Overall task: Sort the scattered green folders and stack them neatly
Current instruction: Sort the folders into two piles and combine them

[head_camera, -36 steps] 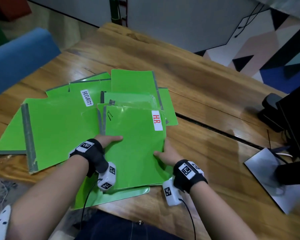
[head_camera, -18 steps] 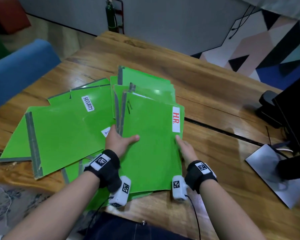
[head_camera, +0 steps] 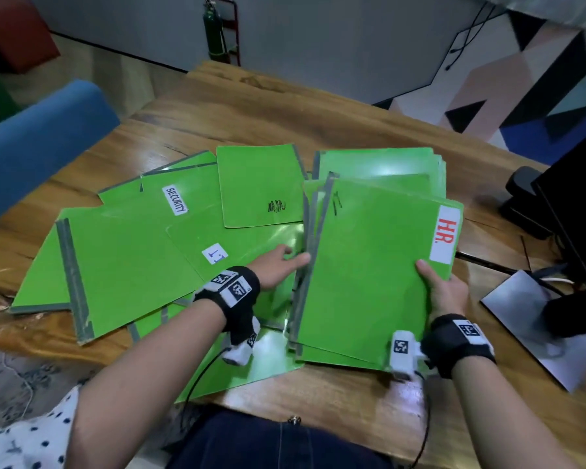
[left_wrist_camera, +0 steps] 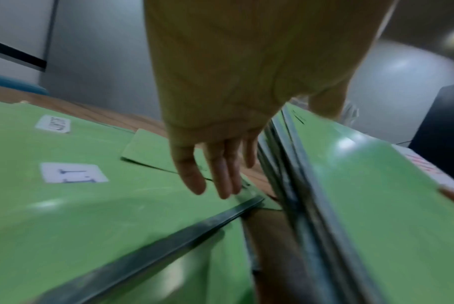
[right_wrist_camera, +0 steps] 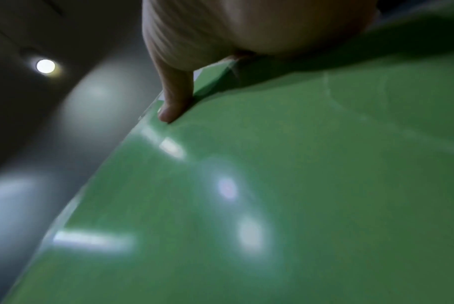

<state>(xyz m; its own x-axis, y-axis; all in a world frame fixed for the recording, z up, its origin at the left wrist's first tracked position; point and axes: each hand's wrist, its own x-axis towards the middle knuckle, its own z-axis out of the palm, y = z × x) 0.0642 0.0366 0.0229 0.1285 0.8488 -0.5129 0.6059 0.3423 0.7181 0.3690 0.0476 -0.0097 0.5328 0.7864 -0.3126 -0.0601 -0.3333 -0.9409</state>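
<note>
A stack of green folders (head_camera: pixel 369 275) topped by the one labelled "H.R." sits at the table's front right, tilted. My right hand (head_camera: pixel 443 292) grips its right edge, thumb (right_wrist_camera: pixel 174 98) on the top cover (right_wrist_camera: pixel 272 185) and fingers hidden beneath. My left hand (head_camera: pixel 281 262) is at the grey spines on the stack's left side (left_wrist_camera: pixel 376 205), its fingers (left_wrist_camera: pixel 220 164) straight. Loose folders lie spread to the left: "SECURITY" (head_camera: pixel 176 199), "I.T" (head_camera: pixel 215 253), a scribbled one (head_camera: pixel 261 184) and a large one (head_camera: pixel 125 272). More folders (head_camera: pixel 379 160) lie behind the stack.
The wooden table (head_camera: pixel 318 110) has a blue chair back (head_camera: pixel 37 143) at its left. A black monitor (head_camera: pixel 575 211) with a grey base plate (head_camera: pixel 508 309) and a dark object (head_camera: pixel 521 198) stand at the right. One folder overhangs the front edge (head_camera: pixel 237 377).
The H.R. stack has slid right, off the pile, uncovering the I.T and scribbled folders. My left hand went from the top cover to the spine side; my right hand stayed on the right edge.
</note>
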